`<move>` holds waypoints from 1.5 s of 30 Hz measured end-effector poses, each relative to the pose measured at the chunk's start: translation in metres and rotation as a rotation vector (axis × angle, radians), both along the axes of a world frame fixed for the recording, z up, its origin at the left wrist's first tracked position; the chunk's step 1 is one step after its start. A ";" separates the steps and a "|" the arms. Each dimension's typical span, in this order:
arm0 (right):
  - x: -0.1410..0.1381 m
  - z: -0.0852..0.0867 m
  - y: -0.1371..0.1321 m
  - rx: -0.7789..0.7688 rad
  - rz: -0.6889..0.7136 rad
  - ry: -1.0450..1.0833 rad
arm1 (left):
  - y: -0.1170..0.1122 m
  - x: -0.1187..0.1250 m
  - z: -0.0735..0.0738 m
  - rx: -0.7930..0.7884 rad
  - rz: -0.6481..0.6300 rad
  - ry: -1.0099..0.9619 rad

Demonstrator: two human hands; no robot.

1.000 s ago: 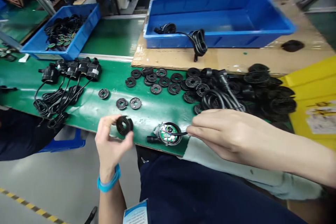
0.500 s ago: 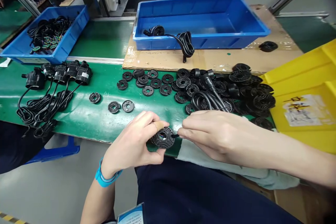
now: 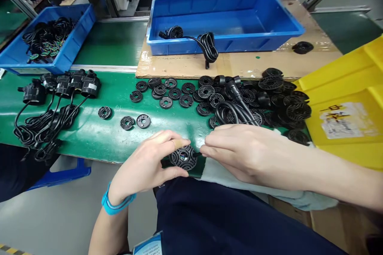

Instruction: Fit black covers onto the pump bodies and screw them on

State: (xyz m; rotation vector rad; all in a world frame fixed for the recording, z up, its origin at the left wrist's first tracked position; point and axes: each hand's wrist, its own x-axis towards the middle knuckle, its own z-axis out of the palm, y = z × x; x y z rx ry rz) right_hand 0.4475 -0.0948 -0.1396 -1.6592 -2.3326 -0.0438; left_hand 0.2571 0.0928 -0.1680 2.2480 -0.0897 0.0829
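My left hand [image 3: 149, 163] curls round a black slotted round cover [image 3: 183, 157] at the near edge of the green bench mat [image 3: 98, 135], thumb below and fingers above. The cover sits over a small pump body, which is hidden beneath it. My right hand [image 3: 236, 149] is pinched on the pump's black cable [image 3: 198, 153] right beside the cover. That cable runs back to a coiled bundle [image 3: 235, 111] just behind my right hand.
A heap of black slotted covers [image 3: 269, 99] lies behind my hands, with loose ones [image 3: 127, 122] to the left. Finished pumps with cables [image 3: 60, 85] sit far left. Blue bins [image 3: 224, 20] [image 3: 44, 40] stand behind; a yellow bin [image 3: 344, 99] is on the right.
One second ago my left hand held the cover apart from the open pump with its circuit board showing. It has brought the cover onto the pump and now presses it there.
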 end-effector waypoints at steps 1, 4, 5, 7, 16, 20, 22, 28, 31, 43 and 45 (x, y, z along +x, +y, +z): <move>0.000 0.000 0.000 0.004 0.002 0.000 | 0.000 -0.001 -0.003 -0.024 0.005 -0.020; 0.001 -0.001 0.000 0.016 0.012 0.002 | -0.003 -0.002 -0.013 -0.093 0.029 -0.077; 0.002 -0.001 0.000 0.019 0.015 0.002 | -0.005 -0.003 -0.017 -0.117 0.039 -0.089; 0.003 -0.001 0.001 0.027 0.022 0.005 | -0.007 -0.004 -0.024 -0.154 0.063 -0.107; 0.001 0.002 0.004 0.010 0.043 -0.015 | -0.040 -0.008 -0.031 0.411 0.234 -0.312; 0.000 0.004 0.005 0.012 0.045 -0.017 | -0.057 0.002 -0.033 0.699 0.266 -0.301; 0.000 0.005 0.006 -0.003 0.036 -0.024 | -0.061 0.006 -0.038 0.753 0.292 -0.295; -0.001 0.009 0.010 -0.032 0.029 -0.042 | -0.064 0.009 -0.047 0.837 0.355 -0.328; -0.002 0.012 0.013 -0.067 0.034 -0.085 | -0.064 0.009 -0.046 0.883 0.347 -0.336; -0.004 0.012 0.017 -0.141 0.090 -0.200 | -0.066 0.009 -0.042 0.765 0.362 -0.268; -0.005 0.015 0.019 -0.204 0.086 -0.206 | -0.061 0.004 -0.030 0.645 0.289 -0.201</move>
